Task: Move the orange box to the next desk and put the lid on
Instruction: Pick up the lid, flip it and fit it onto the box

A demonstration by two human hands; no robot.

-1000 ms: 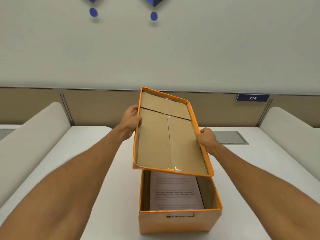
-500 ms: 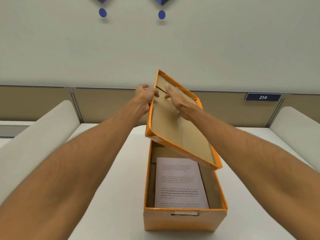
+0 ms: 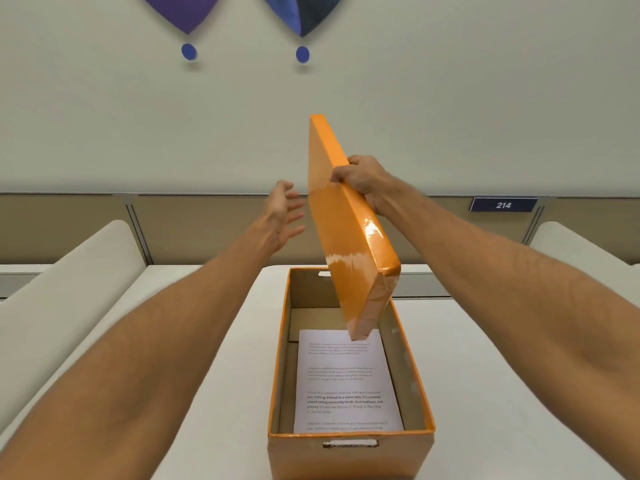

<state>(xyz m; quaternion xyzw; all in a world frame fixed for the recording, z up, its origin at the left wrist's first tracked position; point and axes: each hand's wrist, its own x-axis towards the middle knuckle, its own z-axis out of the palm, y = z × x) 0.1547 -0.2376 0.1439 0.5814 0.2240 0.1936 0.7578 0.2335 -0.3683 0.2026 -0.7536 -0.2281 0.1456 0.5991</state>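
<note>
The orange box [image 3: 349, 455] stands open on the white desk [image 3: 214, 410] in front of me, with a printed sheet of paper [image 3: 346, 382] lying inside. The orange lid [image 3: 346, 223] hangs nearly upright above the box's far half, its orange top facing left and its lower corner dipping into the box. My right hand [image 3: 360, 180] grips the lid's right edge near the top. My left hand [image 3: 284, 213] hovers just left of the lid, fingers spread, not touching it.
Padded white dividers [image 3: 69, 289] [image 3: 581, 244] flank the desk left and right. A tan partition [image 3: 214, 226] runs along the back, carrying a blue "214" sign [image 3: 503, 205]. Purple and blue decorations [image 3: 188, 51] hang on the wall above.
The lid has been flipped from underside-up to nearly upright with its orange top showing. My left hand has let go and opened; my right hand now holds the lid alone.
</note>
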